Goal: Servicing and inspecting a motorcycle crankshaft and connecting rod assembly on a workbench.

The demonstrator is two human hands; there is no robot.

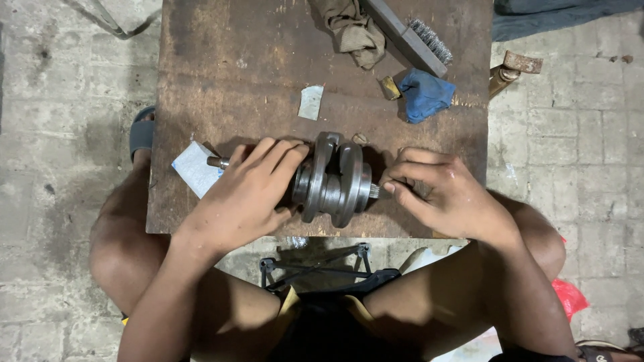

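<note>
Overhead view of a worn, rust-brown wooden work board [235,74] that fills the upper middle of the frame, with the seated person's bare knees at lower left and lower right. At the centre of the frame, near the board's lower edge, a grey steel crankshaft with two thick round webs [333,179] lies on its side, its axis running left to right. The left hand [245,198] lies over the left shaft end with the fingers curled around it and the fingertips reaching the left web; the threaded tip of that shaft shows just beyond the hand, at its left. The right hand [446,194] meets the short splined stub at the crankshaft's right end, thumb and forefinger pressed together on it in a pinch.

A pale blue-white scrap of paper [196,167] lies under the left shaft tip at the board's left edge; a smaller pale scrap [310,102] lies above the crankshaft. In the upper right of the frame are a crumpled brown rag [355,33], a wire brush with a grey block handle [412,37] and a bunched blue cloth [425,95], the cloth just below the bristles. A grey sandal [141,133] shows at the board's left edge. Below the board, between the knees, stands a black metal frame [322,268] on the stone-block floor [577,147].
</note>
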